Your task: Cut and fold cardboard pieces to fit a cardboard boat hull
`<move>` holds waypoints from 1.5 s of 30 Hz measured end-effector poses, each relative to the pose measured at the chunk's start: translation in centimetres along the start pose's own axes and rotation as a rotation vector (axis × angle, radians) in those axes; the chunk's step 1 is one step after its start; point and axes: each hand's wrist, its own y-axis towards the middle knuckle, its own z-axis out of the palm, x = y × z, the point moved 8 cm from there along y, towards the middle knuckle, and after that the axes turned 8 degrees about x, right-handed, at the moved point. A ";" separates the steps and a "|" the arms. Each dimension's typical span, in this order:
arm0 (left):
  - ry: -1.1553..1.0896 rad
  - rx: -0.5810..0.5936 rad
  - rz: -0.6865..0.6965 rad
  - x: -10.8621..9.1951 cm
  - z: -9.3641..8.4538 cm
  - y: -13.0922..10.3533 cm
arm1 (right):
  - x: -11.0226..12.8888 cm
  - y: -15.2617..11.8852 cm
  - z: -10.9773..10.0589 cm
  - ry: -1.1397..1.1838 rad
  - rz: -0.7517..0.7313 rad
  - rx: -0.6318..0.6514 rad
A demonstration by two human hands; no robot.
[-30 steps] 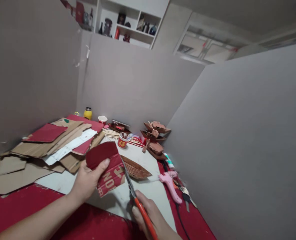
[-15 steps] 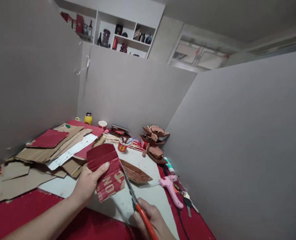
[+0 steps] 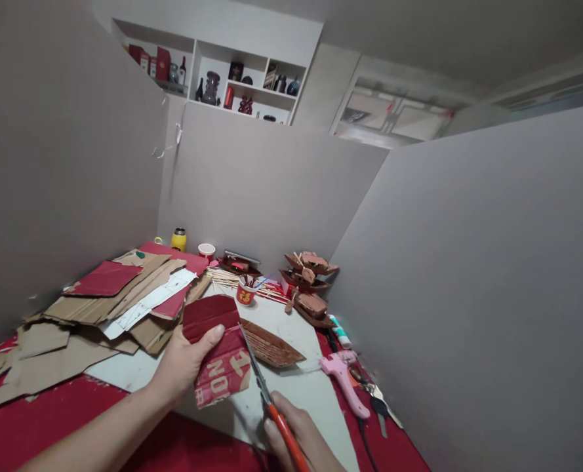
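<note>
My left hand (image 3: 187, 357) grips a piece of red printed cardboard (image 3: 221, 351) by its left side, thumb on top. Pale lettering shows on its lower part. In my right hand (image 3: 301, 429) is a pair of scissors (image 3: 261, 380) with orange handles, fingers wrapped round them. The blades point up and away along the cardboard's right edge, their tips near its upper right corner. Whether the blades have the card between them I cannot tell. Just behind the scissors lies a brown boat hull (image 3: 274, 346) with a ribbed inside, partly hidden by the cardboard.
Stacked cardboard sheets (image 3: 82, 308) and a white paper pattern (image 3: 148, 305) lie on the left. A red cup of sticks (image 3: 246, 292) stands at the back, near several finished model boats (image 3: 313, 305). A pink glue gun (image 3: 345, 387) rests on the right, beside a grey partition (image 3: 468, 282).
The camera view has shifted slightly, so the table appears lower and further right. The cardboard has turned slightly in my left hand, and the scissors stay at its right edge.
</note>
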 end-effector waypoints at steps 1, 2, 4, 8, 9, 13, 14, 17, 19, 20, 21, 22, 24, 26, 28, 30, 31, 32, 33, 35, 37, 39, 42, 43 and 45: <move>0.011 0.011 -0.011 0.2 0.2 -0.1 | 0.2 0.0 0.0 0.006 0.006 0.013; 0.019 0.018 -0.018 0.4 0.4 -0.2 | 0.2 -0.1 -0.1 0.016 0.020 0.018; 0.015 0.019 -0.031 0.6 0.6 -0.3 | 0.3 -0.2 -0.2 0.053 0.051 0.015; -0.055 0.018 -0.076 1.2 0.8 -0.2 | 0.5 -0.2 0.2 0.163 0.071 0.047; -0.076 0.020 -0.085 1.3 0.9 -0.2 | 0.5 -0.2 0.4 0.187 0.066 0.062; -0.153 0.037 -0.138 1.5 1.3 -0.5 | -0.1 -0.1 0.7 0.181 0.014 0.000; -0.176 0.046 -0.153 1.5 1.4 -0.6 | -0.3 -0.1 0.8 0.163 0.000 -0.022; -0.236 0.064 -0.181 1.5 1.8 -1.0 | -0.9 0.1 1.0 0.107 -0.031 -0.048; -0.255 0.074 -0.194 1.5 2.0 -1.2 | -1.0 0.2 1.0 0.073 -0.034 -0.050; -0.257 0.082 -0.204 1.6 2.1 -1.3 | -0.9 0.3 0.9 0.060 -0.030 -0.048; -0.258 0.092 -0.213 1.7 2.2 -1.5 | -0.8 0.4 0.8 0.050 -0.025 -0.043; -0.257 0.106 -0.221 1.8 2.4 -1.6 | -0.7 0.5 0.6 0.043 -0.020 -0.040; -0.253 0.129 -0.224 2.0 2.7 -1.8 | -0.5 0.6 0.4 0.047 -0.021 -0.029; -0.251 0.132 -0.218 2.1 2.8 -1.8 | -0.3 0.7 0.4 0.076 -0.033 -0.017; -0.248 0.122 -0.229 2.2 2.8 -1.8 | -0.3 0.6 0.4 0.107 -0.040 -0.031; -0.247 0.116 -0.257 2.4 2.8 -1.8 | -0.3 0.4 0.5 0.126 -0.043 -0.049; -0.249 0.114 -0.269 2.4 2.8 -1.8 | -0.3 0.3 0.5 0.133 -0.043 -0.056; -0.255 0.112 -0.277 2.5 2.9 -1.8 | -0.3 0.2 0.6 0.137 -0.042 -0.058; -0.261 0.109 -0.282 2.5 2.8 -1.8 | -0.3 0.1 0.7 0.138 -0.042 -0.059; -0.268 0.110 -0.290 2.6 2.8 -1.8 | -0.2 0.1 0.7 0.137 -0.039 -0.067; -0.266 0.112 -0.291 2.7 2.8 -1.8 | -0.1 0.1 0.6 0.133 -0.024 -0.077; -0.259 0.110 -0.281 2.8 2.8 -1.9 | 0.0 0.2 0.5 0.136 -0.012 -0.079; -0.262 0.134 -0.269 3.0 3.3 -2.1 | 0.6 0.4 0.1 0.138 -0.023 -0.077; -0.263 0.146 -0.272 3.1 3.5 -2.1 | 0.8 0.4 0.0 0.137 -0.029 -0.077; -0.256 0.163 -0.283 3.5 3.6 -2.2 | 1.1 0.4 -0.3 0.144 -0.034 -0.072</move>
